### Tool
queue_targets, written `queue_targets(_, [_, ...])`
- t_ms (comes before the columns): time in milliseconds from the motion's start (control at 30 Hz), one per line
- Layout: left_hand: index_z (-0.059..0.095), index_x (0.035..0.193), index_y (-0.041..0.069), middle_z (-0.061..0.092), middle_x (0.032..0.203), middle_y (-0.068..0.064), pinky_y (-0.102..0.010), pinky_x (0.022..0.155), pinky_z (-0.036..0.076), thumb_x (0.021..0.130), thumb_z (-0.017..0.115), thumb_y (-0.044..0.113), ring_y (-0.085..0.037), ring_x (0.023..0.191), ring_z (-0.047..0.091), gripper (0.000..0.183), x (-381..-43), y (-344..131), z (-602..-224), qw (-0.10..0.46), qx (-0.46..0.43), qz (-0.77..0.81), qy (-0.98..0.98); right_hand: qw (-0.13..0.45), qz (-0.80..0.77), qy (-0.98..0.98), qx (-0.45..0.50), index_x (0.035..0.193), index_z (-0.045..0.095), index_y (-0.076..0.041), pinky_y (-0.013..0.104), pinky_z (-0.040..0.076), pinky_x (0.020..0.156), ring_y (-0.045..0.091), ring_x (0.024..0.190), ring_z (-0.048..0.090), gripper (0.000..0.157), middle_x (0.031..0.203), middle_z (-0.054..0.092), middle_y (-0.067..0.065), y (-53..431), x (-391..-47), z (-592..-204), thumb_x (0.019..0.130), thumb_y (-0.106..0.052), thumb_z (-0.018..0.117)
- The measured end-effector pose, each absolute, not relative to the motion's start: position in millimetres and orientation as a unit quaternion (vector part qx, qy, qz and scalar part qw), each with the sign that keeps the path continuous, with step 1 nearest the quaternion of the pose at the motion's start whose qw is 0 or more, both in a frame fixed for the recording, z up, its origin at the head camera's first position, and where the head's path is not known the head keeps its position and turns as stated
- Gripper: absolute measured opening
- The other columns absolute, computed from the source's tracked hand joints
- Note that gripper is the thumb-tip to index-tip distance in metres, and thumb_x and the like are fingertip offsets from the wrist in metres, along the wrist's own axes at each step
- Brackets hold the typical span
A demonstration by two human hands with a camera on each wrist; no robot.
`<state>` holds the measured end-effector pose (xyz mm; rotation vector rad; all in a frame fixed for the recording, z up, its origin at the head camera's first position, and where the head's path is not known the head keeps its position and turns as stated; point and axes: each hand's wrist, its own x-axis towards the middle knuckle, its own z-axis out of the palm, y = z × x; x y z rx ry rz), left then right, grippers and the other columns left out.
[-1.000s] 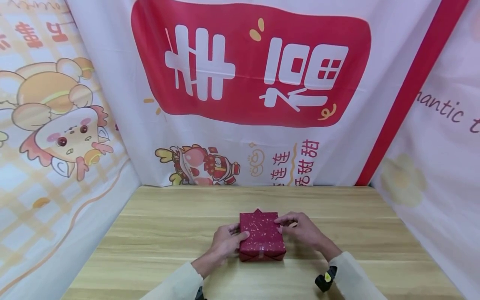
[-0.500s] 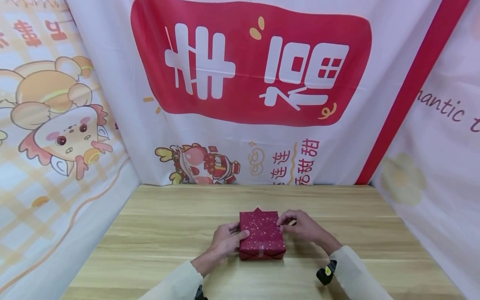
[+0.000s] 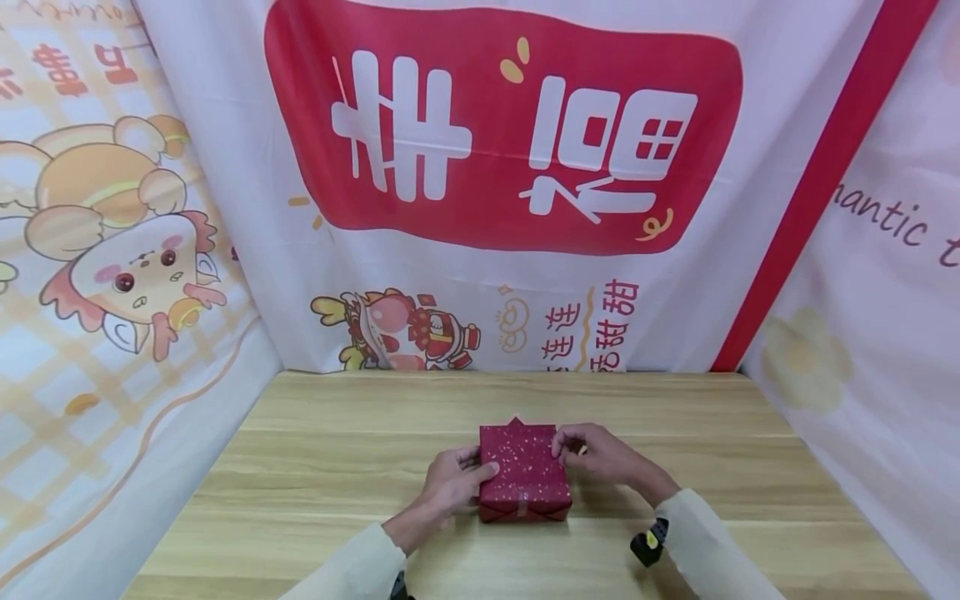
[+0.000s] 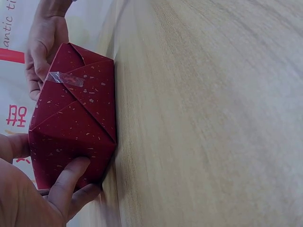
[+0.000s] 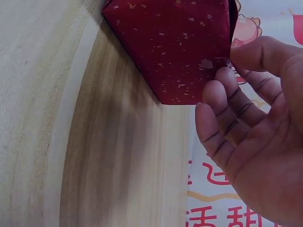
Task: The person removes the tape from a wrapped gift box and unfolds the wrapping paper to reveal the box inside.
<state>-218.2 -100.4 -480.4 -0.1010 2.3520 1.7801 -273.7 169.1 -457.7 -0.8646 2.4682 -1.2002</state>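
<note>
A gift box wrapped in dark red paper with light flecks lies flat on the wooden table. Folded flaps and a strip of clear tape show on its near end. My left hand grips the box's left side, thumb over the top edge and fingers along the side. At the upper right edge, my right hand has its thumb and fingertips curled together against the paper. In the right wrist view these fingertips are right at a small shiny piece of tape on the box's side.
The wooden table extends around the box on every side. Printed cloths hang behind and at both sides, the back cloth meeting the table's far edge. A small dark device is strapped at the right wrist.
My right thumb and fingers have drawn closer together and shifted slightly at the box's right edge. The left hand and the box stay where they were.
</note>
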Motion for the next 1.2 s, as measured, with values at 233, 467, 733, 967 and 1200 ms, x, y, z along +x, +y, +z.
queue_targets(233, [0.047,0.142,0.0,0.055,0.139,-0.023,-0.042,0.097,0.056,0.088,0.072,0.028,-0.034,0.117,0.063,0.065,-217.9,-100.3,-479.9,0.092,-0.036,0.593,0.799,0.117,-0.381,0.861,-0.315,0.097,0.064,-0.016,0.028,0.053,0.077,0.013,0.085,0.057,0.015,0.091,0.063,-0.001,170.0,-274.1,-455.8,0.091,-0.002,0.06])
queue_targets(467, [0.047,0.142,0.001,0.056,0.138,-0.023,-0.042,0.097,0.056,0.087,0.073,0.029,-0.033,0.116,0.064,0.067,-218.2,-100.4,-481.0,0.095,-0.035,0.596,0.797,0.106,-0.37,0.869,-0.31,0.092,0.066,-0.019,0.025,0.053,0.075,0.012,0.084,0.058,0.016,0.088,0.065,-0.005,171.3,-272.5,-455.9,0.092,-0.005,0.061])
queue_targets(733, [0.05,0.14,0.002,0.058,0.137,-0.022,-0.043,0.098,0.055,0.087,0.074,0.029,-0.033,0.116,0.064,0.065,-219.2,-99.8,-481.1,0.093,-0.033,0.593,0.799,0.078,-0.378,0.86,-0.333,0.091,0.065,-0.016,0.022,0.053,0.068,0.014,0.079,0.059,0.013,0.084,0.066,-0.002,172.6,-269.6,-456.9,0.091,-0.003,0.064])
queue_targets(967, [0.049,0.141,0.002,0.058,0.137,-0.021,-0.042,0.097,0.055,0.086,0.074,0.03,-0.032,0.115,0.065,0.066,-219.1,-99.9,-479.7,0.093,-0.035,0.591,0.8,0.076,-0.383,0.858,-0.335,0.093,0.065,-0.016,0.024,0.054,0.069,0.014,0.081,0.059,0.014,0.085,0.066,-0.002,172.9,-270.0,-457.9,0.09,-0.003,0.064])
queue_targets(1200, [0.049,0.141,0.001,0.057,0.138,-0.022,-0.04,0.095,0.057,0.086,0.074,0.029,-0.032,0.114,0.065,0.067,-218.2,-99.6,-479.7,0.093,-0.04,0.598,0.795,0.069,-0.357,0.87,-0.333,0.09,0.065,-0.019,0.022,0.053,0.067,0.011,0.079,0.058,0.015,0.083,0.064,-0.007,171.6,-269.5,-456.6,0.091,-0.004,0.063])
